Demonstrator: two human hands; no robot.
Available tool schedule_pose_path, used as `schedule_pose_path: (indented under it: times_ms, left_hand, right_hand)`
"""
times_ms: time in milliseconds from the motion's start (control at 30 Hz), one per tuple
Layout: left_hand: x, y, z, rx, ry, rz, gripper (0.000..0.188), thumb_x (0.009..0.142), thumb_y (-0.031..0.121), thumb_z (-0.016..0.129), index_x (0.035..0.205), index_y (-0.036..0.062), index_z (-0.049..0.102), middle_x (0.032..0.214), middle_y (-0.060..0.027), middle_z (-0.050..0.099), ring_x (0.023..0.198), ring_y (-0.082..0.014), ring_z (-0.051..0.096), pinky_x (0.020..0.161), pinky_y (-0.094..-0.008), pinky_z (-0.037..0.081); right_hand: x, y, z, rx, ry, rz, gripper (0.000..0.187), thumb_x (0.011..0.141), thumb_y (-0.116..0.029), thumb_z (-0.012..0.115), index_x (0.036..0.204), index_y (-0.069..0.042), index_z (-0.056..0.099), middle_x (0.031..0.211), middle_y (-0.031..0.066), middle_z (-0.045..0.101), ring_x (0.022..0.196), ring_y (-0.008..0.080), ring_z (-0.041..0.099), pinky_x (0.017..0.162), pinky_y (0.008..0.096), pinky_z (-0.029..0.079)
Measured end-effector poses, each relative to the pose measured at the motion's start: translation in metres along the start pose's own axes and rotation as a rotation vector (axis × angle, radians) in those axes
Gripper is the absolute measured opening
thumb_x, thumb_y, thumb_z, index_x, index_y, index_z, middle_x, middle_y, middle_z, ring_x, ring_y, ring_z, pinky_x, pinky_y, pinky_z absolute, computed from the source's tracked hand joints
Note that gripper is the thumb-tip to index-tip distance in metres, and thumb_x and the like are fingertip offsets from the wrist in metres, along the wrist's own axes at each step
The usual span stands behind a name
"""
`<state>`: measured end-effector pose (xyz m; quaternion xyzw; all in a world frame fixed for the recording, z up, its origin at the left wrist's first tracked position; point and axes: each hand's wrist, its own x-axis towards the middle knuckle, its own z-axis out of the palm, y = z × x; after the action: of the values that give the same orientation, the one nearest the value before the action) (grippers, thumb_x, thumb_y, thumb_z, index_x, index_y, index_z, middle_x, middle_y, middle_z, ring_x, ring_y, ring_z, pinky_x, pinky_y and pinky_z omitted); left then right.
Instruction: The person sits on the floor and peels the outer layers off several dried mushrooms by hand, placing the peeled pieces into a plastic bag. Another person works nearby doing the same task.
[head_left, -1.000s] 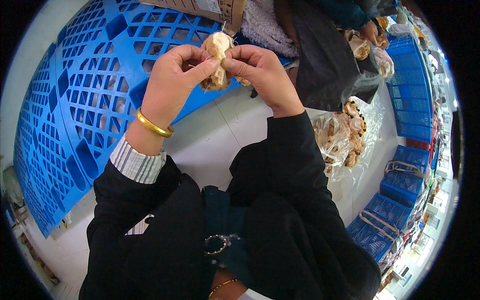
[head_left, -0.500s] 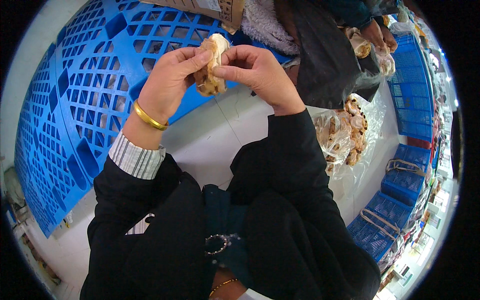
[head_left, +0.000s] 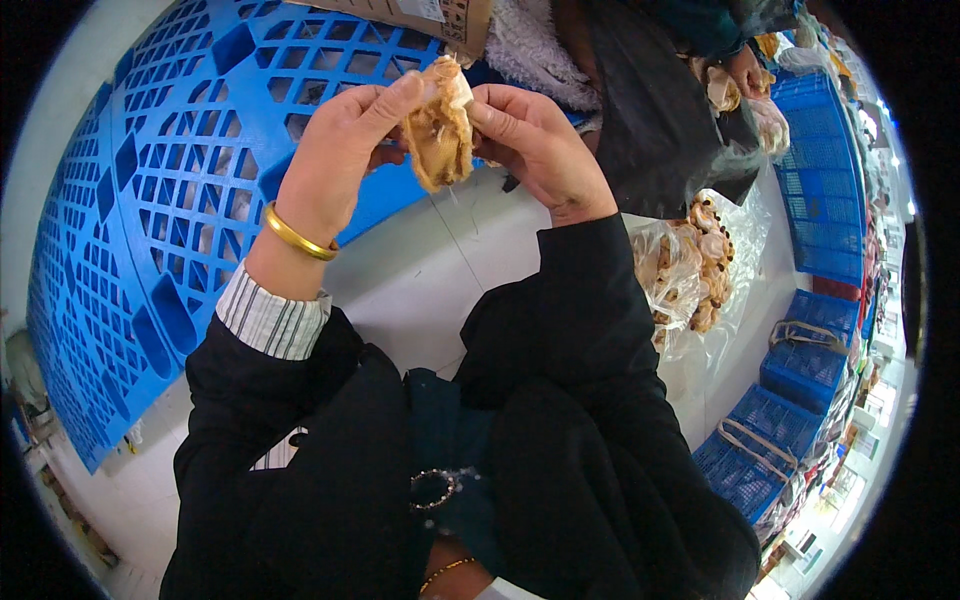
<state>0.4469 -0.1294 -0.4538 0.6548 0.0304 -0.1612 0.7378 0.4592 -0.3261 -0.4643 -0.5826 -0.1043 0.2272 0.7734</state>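
left fingers [head_left: 399,101]: holding tan piece [head_left: 440,143] | right fingers [head_left: 503,124]: pinching its edge, some tips hidden | carton [head_left: 462,22]: cut off

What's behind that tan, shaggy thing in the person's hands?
Beyond the tan thing, the blue pallet shows, with pale floor lower down. Whatever lies straight behind it is covered and can't be seen.

the left hand [head_left: 338,150], a gold bangle [head_left: 296,236] at its wrist, and the right hand [head_left: 545,150] pinch a small fuzzy tan-and-cream piece [head_left: 438,135] between them, over the edge of a blue lattice pallet [head_left: 205,160]. to the right, a clear plastic bag [head_left: 662,275] of tan pieces [head_left: 711,262] lies on the white floor [head_left: 410,285], near blue crates [head_left: 818,190].
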Motion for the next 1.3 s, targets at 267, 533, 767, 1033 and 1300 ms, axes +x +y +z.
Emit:
schedule_pose_path:
  times_ms: [267, 533, 767, 1033, 1300]
  left_hand:
    - [0.000, -0.005, -0.002, 0.027, -0.012, 0.072, 0.038, 0.086, 0.034, 0.063, 0.099, -0.0017, 0.060, 0.084, -0.0060, 0.060, 0.076, -0.0105, 0.057, 0.072, -0.0223, 0.048]
    - [0.004, -0.007, -0.004, -0.315, -0.079, -0.029, 0.034, 0.088, 0.030, 0.060, 0.105, -0.0004, 0.057, 0.093, -0.0065, 0.060, 0.082, -0.0132, 0.059, 0.079, -0.0271, 0.049]
    - [0.008, -0.013, -0.009, -0.288, -0.055, -0.062, 0.032, 0.092, 0.023, 0.054, 0.112, -0.0027, 0.054, 0.101, -0.0084, 0.061, 0.090, -0.0152, 0.061, 0.080, -0.0281, 0.051]
    - [0.011, -0.016, -0.012, -0.257, -0.047, -0.053, 0.033, 0.090, 0.028, 0.057, 0.107, -0.0003, 0.058, 0.097, -0.0061, 0.062, 0.085, -0.0138, 0.062, 0.077, -0.0277, 0.052]
    - [0.002, -0.005, -0.004, -0.285, -0.108, -0.027, 0.025, 0.085, 0.028, 0.063, 0.088, 0.0039, 0.062, 0.074, -0.0017, 0.059, 0.067, -0.0087, 0.055, 0.063, -0.0210, 0.045]
  right_hand:
    - [0.001, 0.003, -0.004, -0.048, 0.041, 0.000, 0.024, 0.090, -0.025, 0.058, 0.096, -0.002, 0.060, 0.085, 0.0018, 0.060, 0.078, 0.0102, 0.058, 0.076, 0.0237, 0.048]
    - [0.004, 0.005, -0.001, -0.005, 0.029, 0.009, 0.028, 0.090, -0.029, 0.057, 0.094, -0.002, 0.061, 0.084, 0.0019, 0.060, 0.078, 0.0100, 0.058, 0.076, 0.0238, 0.048]
    - [0.007, 0.011, 0.002, -0.380, 0.045, -0.047, 0.030, 0.085, -0.027, 0.064, 0.099, -0.001, 0.060, 0.086, 0.0012, 0.060, 0.078, 0.0083, 0.058, 0.075, 0.0211, 0.047]
    - [0.009, 0.008, 0.000, -0.112, 0.125, -0.030, 0.020, 0.083, -0.021, 0.065, 0.086, -0.002, 0.062, 0.080, 0.0024, 0.062, 0.073, 0.0089, 0.058, 0.070, 0.0229, 0.048]
    - [0.011, 0.010, -0.001, 0.052, 0.178, 0.017, 0.018, 0.087, -0.020, 0.060, 0.091, -0.003, 0.060, 0.084, 0.0017, 0.060, 0.076, 0.0093, 0.059, 0.074, 0.0243, 0.049]
